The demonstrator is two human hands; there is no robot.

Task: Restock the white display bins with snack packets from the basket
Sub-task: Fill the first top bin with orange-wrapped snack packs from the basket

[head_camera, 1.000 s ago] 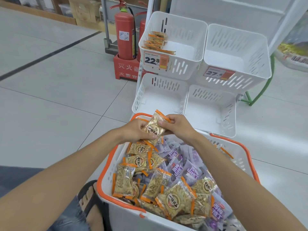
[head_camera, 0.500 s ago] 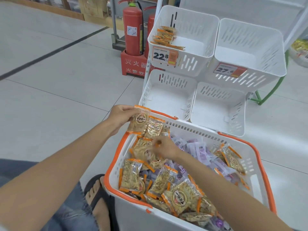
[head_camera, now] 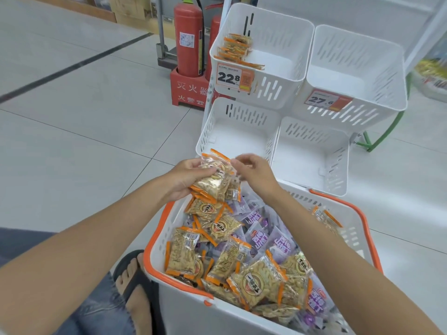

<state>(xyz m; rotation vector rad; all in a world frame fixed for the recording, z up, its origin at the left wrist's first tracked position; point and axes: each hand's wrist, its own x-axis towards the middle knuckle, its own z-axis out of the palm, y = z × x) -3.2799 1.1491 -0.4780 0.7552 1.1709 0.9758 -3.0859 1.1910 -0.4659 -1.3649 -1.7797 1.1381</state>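
A white basket with orange handles [head_camera: 348, 204] stands in front of me, full of orange-edged packets [head_camera: 256, 284] and purple packets [head_camera: 278, 243]. My left hand [head_camera: 183, 177] grips a small stack of orange-edged packets [head_camera: 215, 182] above the basket's far left corner. My right hand [head_camera: 254, 172] hovers just right of that stack, its fingers relaxed, blurred and close to the top packet. Beyond stand the white display bins: the upper left bin [head_camera: 278, 27] holds a few orange packets [head_camera: 235, 48], while the upper right bin [head_camera: 358, 44], lower left bin [head_camera: 242, 131] and lower right bin [head_camera: 312, 151] hold nothing.
Two red fire extinguishers [head_camera: 187, 37] stand on a red base left of the bins. My sandalled foot [head_camera: 135, 286] rests against the basket's left side. Price tags reading 22.8 [head_camera: 232, 77] and 27.6 [head_camera: 326, 100] hang on the upper bins. A green frame leg [head_camera: 367, 141] sits at right.
My right hand came up out of the basket to the stack in my left hand. The stack has grown and sits slightly higher and farther forward.
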